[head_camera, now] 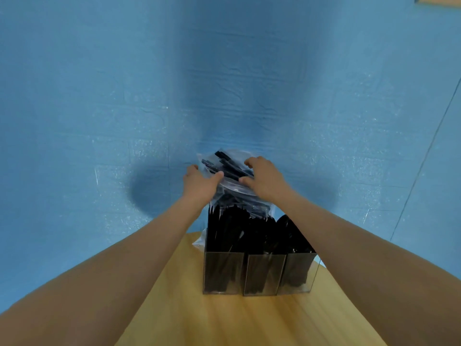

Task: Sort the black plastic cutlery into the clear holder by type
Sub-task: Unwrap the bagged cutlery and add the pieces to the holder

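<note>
Near the desk's [224, 320] front edge stands the clear holder [259, 273], already packed. Behind it, both hands, left hand [199, 183] and right hand [264, 178], clutch the cutlery bag [229, 171]; open it gently, avoiding spills.

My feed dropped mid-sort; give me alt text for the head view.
Both hands, left and right, grip a clear plastic bag of black cutlery behind a clear three-compartment holder already packed with black cutlery, on a wooden table against a blue wall.
</note>
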Available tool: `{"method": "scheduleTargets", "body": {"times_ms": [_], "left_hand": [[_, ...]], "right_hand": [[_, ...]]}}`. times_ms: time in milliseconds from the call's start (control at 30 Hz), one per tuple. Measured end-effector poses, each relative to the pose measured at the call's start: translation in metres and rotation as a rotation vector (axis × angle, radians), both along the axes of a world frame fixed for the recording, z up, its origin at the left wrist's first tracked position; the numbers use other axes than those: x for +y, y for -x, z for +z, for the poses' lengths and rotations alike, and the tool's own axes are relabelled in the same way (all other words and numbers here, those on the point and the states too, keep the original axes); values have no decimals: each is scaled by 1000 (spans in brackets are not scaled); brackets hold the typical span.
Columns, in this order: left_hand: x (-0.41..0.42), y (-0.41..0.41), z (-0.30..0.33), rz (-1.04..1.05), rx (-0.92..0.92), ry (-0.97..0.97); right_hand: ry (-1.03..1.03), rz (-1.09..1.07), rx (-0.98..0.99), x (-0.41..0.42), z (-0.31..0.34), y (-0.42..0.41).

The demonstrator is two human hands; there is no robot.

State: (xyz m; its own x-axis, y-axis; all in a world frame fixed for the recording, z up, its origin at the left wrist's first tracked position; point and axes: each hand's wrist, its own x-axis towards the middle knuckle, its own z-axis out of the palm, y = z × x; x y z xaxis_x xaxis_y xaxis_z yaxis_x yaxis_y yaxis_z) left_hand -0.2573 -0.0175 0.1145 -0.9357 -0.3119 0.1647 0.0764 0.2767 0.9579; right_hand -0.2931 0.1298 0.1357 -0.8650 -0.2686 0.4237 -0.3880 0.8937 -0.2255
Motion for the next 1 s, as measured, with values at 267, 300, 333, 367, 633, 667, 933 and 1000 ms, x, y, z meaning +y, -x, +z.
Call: {"method": "scheduleTargets", "body": {"times_ms": [267, 300, 333, 367, 633, 667, 933, 1000], "left_hand": [[-11, 15, -11, -167, -26, -175], [-13, 15, -12, -178, -28, -194], [-14, 12, -10, -188, -32, -206], [-13, 9, -8, -191, -33, -221], [-11, 3, -9, -263, -40, -241], [-11, 2, -8, -264, -34, -225], [-12, -20, 7, -160, 33, -113], [-15, -32, 11, -103, 82, -50]], "right_hand": [[23, 117, -133, -22, -13, 33], [58, 122, -139, -24, -15, 34], [92, 126, -144, -26, -16, 36], [122, 128, -148, -27, -16, 37], [142, 43, -58, -30, -12, 33], [166, 45, -46, -30, -12, 31], [575, 203, 124, -27, 20, -15], [614, 249, 160, -27, 34, -34]]}}
